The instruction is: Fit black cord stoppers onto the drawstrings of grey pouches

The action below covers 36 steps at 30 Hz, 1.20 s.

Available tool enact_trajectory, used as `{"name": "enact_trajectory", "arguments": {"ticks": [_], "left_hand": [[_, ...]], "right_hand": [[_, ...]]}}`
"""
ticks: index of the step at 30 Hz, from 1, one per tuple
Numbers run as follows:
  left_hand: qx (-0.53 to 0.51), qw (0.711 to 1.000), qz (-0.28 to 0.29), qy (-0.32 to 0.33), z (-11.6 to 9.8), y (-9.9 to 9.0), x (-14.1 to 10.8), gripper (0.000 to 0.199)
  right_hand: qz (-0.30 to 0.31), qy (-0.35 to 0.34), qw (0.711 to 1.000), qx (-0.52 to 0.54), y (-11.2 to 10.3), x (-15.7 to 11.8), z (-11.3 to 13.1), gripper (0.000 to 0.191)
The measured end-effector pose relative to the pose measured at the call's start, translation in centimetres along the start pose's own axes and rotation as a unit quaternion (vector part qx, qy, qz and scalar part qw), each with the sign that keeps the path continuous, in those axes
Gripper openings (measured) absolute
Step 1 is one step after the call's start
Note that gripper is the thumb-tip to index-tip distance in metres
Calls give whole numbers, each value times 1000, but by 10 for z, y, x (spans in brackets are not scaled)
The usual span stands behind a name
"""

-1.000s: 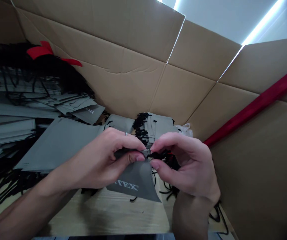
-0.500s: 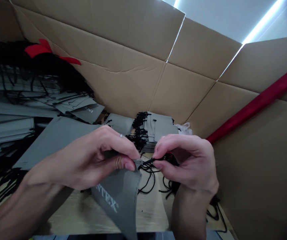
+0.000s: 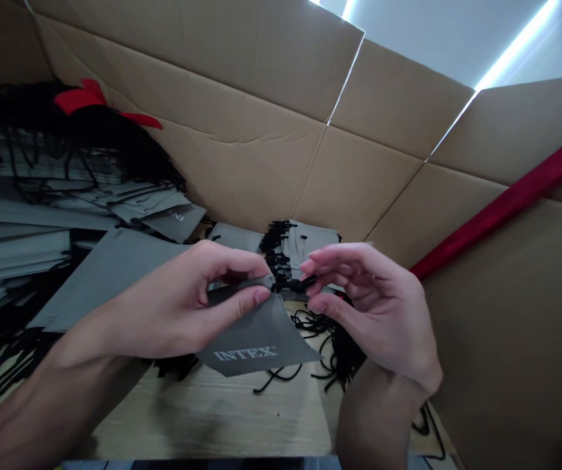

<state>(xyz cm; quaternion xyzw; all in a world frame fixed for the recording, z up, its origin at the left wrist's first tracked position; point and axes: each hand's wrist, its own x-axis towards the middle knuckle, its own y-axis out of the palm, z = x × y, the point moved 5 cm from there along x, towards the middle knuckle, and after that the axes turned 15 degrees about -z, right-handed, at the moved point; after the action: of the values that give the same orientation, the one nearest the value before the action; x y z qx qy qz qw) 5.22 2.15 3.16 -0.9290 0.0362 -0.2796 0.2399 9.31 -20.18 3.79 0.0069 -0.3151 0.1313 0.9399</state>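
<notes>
A grey fabric drawstring bag [image 3: 256,329] printed INTEX hangs from my left hand [image 3: 183,300], whose thumb and forefinger pinch its top corner. From that corner a knotted black cord [image 3: 294,285] sticks out to the right. My right hand [image 3: 383,307] is open around the cord's end, thumb and fingers apart; whether a fingertip touches the cord I cannot tell. Loose black cords [image 3: 344,346] lie on the table below my right hand, partly hidden by it.
Stacked grey bags with cord ends [image 3: 305,245] stand against the cardboard wall [image 3: 246,150]. At left are piles of grey pieces [image 3: 16,254], a flat grey piece [image 3: 109,274] and a black cord bundle [image 3: 128,150] with a red band [image 3: 79,99]. A red strip [image 3: 506,199] crosses the right wall.
My right fingers have parted from their pinch on the cord. Both hands have risen slightly, and the bag has swung so its print now faces me nearly level.
</notes>
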Motion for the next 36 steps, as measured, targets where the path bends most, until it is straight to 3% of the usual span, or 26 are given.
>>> {"name": "enact_trajectory", "arguments": {"ticks": [7, 19, 28, 36], "left_hand": [[8, 999, -27, 15, -3, 2, 1, 23], [23, 994, -74, 74, -6, 5, -2, 30], [41, 992, -47, 108, -17, 10, -2, 17], [37, 996, -35, 76, -12, 9, -2, 20]], "right_hand": [[-12, -29, 998, -63, 4, 1, 3, 19], [-11, -78, 993, -91, 9, -6, 8, 26], [0, -87, 988, -129, 11, -10, 11, 33], [51, -109, 982, -146, 12, -7, 15, 28]]}}
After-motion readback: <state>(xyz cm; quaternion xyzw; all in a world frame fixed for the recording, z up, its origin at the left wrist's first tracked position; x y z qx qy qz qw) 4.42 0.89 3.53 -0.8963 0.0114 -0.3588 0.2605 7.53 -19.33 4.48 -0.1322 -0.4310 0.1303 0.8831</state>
